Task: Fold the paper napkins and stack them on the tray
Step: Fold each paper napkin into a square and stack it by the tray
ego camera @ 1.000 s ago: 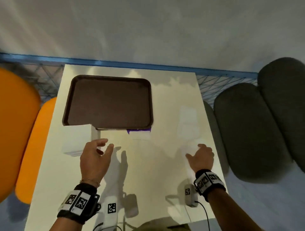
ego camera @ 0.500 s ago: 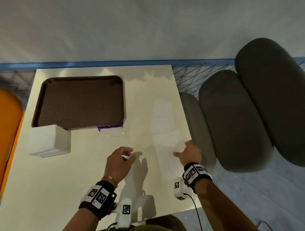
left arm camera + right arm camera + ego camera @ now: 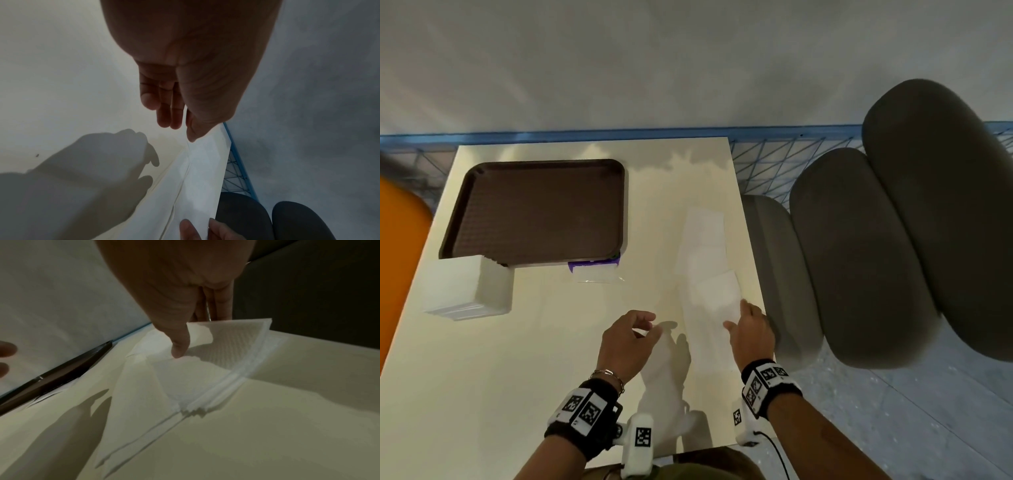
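Note:
A brown tray [image 3: 534, 212] lies at the table's far left with nothing on it. Thin white napkins [image 3: 703, 240] lie spread in a row along the table's right edge. My right hand [image 3: 743, 322] pinches the near napkin [image 3: 717, 294] between thumb and fingers. In the right wrist view my right hand [image 3: 195, 331] holds a flap of this napkin [image 3: 232, 344] lifted off the table. My left hand [image 3: 643, 329] hovers above the bare table just left of the napkins, fingers loosely curled and holding nothing. The left wrist view shows the left hand [image 3: 179, 123] above the napkin [image 3: 201, 178].
A thick stack of white napkins [image 3: 467, 291] stands at the tray's near left corner. A clear wrapper with a purple strip [image 3: 594, 270] lies by the tray's near right corner. Grey seat cushions [image 3: 859, 257] adjoin the table's right edge, an orange seat [image 3: 400, 274] the left.
My left hand has moved right, from beside the napkin stack to the table's middle. My right hand has stayed on the near napkin and raised its flap. The head view has swung right.

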